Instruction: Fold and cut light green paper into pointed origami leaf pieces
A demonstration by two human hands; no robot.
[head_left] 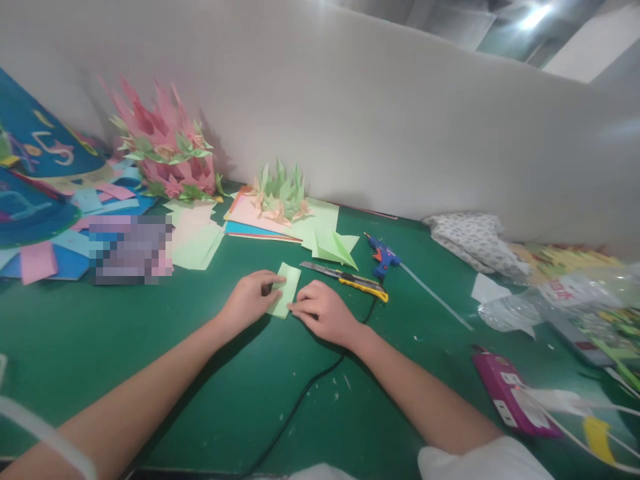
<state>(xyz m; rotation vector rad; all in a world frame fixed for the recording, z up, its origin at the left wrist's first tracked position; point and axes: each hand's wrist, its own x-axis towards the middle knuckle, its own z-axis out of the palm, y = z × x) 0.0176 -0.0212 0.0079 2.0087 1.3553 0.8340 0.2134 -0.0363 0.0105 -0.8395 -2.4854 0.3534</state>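
Observation:
A small folded strip of light green paper (285, 292) lies at the table's middle, between my two hands. My left hand (250, 298) pinches its left side, thumb and fingers on the paper. My right hand (323, 310) is closed, with its fingertips at the paper's lower right edge. Just beyond my right hand lies a yellow and black utility knife (363, 283), its blade out and pointing left. Behind the knife is a folded piece of green paper (333, 248). A blue hot glue gun (383, 259) rests to the right, a long glue stick in its back.
Pink and green paper crowns (165, 143) and blue cone hats (45, 147) stand at the left. A smaller green paper crown (281, 193) sits on stacked sheets. Right hold a plastic bottle (560, 297) and a magenta power strip (510, 393). A black cord (310, 387) crosses the green table.

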